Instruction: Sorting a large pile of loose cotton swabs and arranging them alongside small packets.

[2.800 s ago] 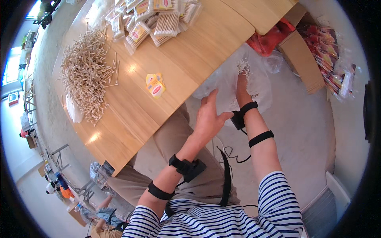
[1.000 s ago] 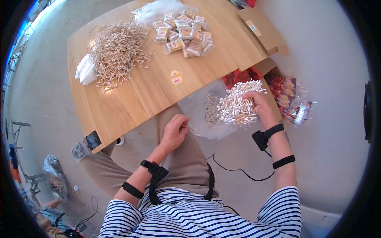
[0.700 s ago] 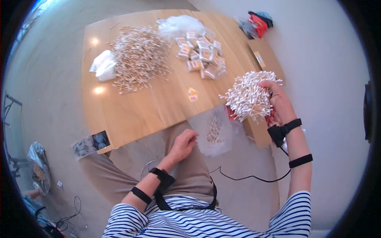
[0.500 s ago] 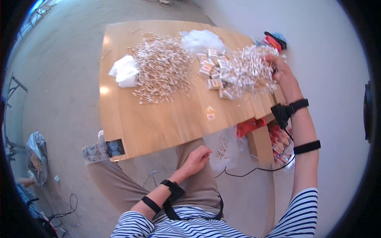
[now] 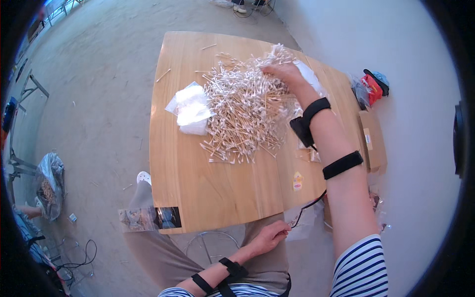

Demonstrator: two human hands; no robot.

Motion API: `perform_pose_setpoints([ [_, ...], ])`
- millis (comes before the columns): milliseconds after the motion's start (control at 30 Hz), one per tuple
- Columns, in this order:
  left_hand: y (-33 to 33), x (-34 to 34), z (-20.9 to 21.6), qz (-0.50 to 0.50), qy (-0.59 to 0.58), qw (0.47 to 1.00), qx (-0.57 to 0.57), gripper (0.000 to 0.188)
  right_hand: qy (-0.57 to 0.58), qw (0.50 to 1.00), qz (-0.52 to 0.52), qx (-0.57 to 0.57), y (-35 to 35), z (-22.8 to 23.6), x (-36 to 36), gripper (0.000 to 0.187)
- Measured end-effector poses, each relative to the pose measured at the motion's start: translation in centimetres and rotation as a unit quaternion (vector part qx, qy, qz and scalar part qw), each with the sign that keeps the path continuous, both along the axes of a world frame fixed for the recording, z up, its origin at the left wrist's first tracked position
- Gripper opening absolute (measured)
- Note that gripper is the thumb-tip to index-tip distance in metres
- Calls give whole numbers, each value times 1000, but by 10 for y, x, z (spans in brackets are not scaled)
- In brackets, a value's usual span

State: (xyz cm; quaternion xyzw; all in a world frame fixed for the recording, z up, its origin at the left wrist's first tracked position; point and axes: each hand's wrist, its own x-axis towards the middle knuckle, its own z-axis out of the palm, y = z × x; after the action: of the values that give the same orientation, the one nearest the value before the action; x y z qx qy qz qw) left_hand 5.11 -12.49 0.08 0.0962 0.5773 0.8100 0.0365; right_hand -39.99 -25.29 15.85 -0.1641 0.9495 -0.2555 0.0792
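Note:
Over the far right side of a big heap of cotton swabs (image 5: 237, 114), my right hand (image 5: 286, 74) is closed on a clear plastic bag of cotton swabs (image 5: 277, 55). The bag's glossy film overlaps the heap, so where its contents end is hard to tell. The swabs have white tips and pale wooden sticks. My left hand (image 5: 271, 236) lies low over my thigh, beside the table's near edge, fingers curled together. Whatever those fingers may hold is hidden. Left of the heap sits a stack of white plastic bags (image 5: 193, 111).
A wooden table (image 5: 213, 193) carries a small yellow-and-white label (image 5: 297, 181) and more white bags (image 5: 309, 76) behind my right wrist. My forearm hides most of the small packs. A cardboard box (image 5: 373, 138) stands at the right edge. A black cable (image 5: 309, 204) trails from my right wrist.
My right hand has carried the bag of swabs leftward from the table's right side to the heap. My left hand stays low near the thigh. The whole view has shifted.

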Motion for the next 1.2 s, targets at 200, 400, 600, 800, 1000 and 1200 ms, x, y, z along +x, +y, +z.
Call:
perform_pose_setpoints([
  [200, -5, -1, -6, 1, 4, 1000, 21, 20, 69, 993, 21, 91, -28, 29, 54, 106],
  [400, -3, -1, -6, 1, 5, 1000, 14, 19, 171, 968, 100, 152, -14, 10, 102, 84],
  [600, -4, -2, -2, -17, -14, 1000, -2, 20, 396, 899, 108, 155, -14, -25, 153, 63],
  [800, -6, 2, 2, 12, -9, 999, -36, 20, 286, 955, 70, 39, -7, -6, 156, 59],
  [1000, -1, -1, 5, -20, -21, 999, -32, 21, 383, 914, 127, 35, 10, -23, 143, 50],
  [1200, -7, 3, 3, 11, -18, 996, -89, 19, 393, 905, 135, -88, 65, 5, 169, 30],
])
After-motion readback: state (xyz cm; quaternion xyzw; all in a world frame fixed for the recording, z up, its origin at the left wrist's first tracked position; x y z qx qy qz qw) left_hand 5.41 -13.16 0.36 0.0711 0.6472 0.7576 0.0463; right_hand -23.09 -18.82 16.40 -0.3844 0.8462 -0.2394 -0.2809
